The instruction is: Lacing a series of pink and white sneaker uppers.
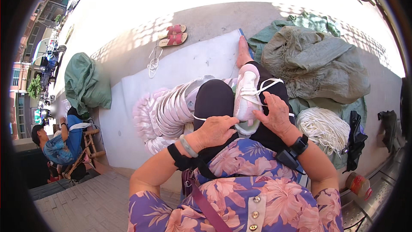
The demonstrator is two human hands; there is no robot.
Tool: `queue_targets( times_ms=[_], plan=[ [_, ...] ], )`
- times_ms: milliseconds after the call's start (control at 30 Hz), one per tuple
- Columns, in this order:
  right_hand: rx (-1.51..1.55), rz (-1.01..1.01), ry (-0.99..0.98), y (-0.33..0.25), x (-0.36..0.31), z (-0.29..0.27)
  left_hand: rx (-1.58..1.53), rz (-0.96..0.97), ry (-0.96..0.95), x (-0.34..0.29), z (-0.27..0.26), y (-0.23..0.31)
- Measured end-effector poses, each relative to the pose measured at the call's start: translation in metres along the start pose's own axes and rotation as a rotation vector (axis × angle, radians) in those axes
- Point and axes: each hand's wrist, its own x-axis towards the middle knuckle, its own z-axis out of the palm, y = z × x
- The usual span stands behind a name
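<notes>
A pink and white sneaker lies on my lap between my thighs, toe pointing away and opening toward me. A white shoelace runs through its eyelets, with a loose loop to the right. My left hand is closed by the near left side of the shoe's opening, and a white lace end sticks out beside it. On the right side, my right hand bends its fingers near the lace, its thumb against the shoe. White lace shows past that hand too; its exact grip is partly hidden.
Stacked pink-white shoe pieces lie left of my legs on a white sheet. A bundle of white laces and large sacks are on the right. Pink sandals stand ahead; a seated person is at far left.
</notes>
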Motion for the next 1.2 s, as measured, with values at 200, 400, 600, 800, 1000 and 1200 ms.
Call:
queue_targets(
  times_ms=[200, 400, 600, 800, 1000, 1200],
  plan=[
    [-0.061, -0.002, -0.078, 0.007, -0.003, 0.021, 0.054, -0.112, -0.025, 0.032, 0.018, -0.001],
    [0.096, 0.025, -0.087, 0.018, -0.013, 0.021, 0.131, -0.031, -0.012, 0.04, 0.027, -0.008],
    [0.178, 0.135, -0.067, 0.02, -0.004, 0.054, 0.193, -0.006, 0.052, 0.054, 0.026, -0.022],
    [0.212, 0.185, -0.144, 0.029, 0.005, 0.043, 0.265, 0.134, 0.045, 0.07, 0.034, -0.009],
    [0.253, 0.218, -0.085, 0.033, 0.003, 0.046, 0.337, 0.069, 0.12, 0.072, 0.046, -0.007],
    [0.289, 0.275, -0.052, 0.023, 0.002, 0.041, 0.328, -0.008, 0.073, 0.077, 0.041, -0.004]
  ],
)
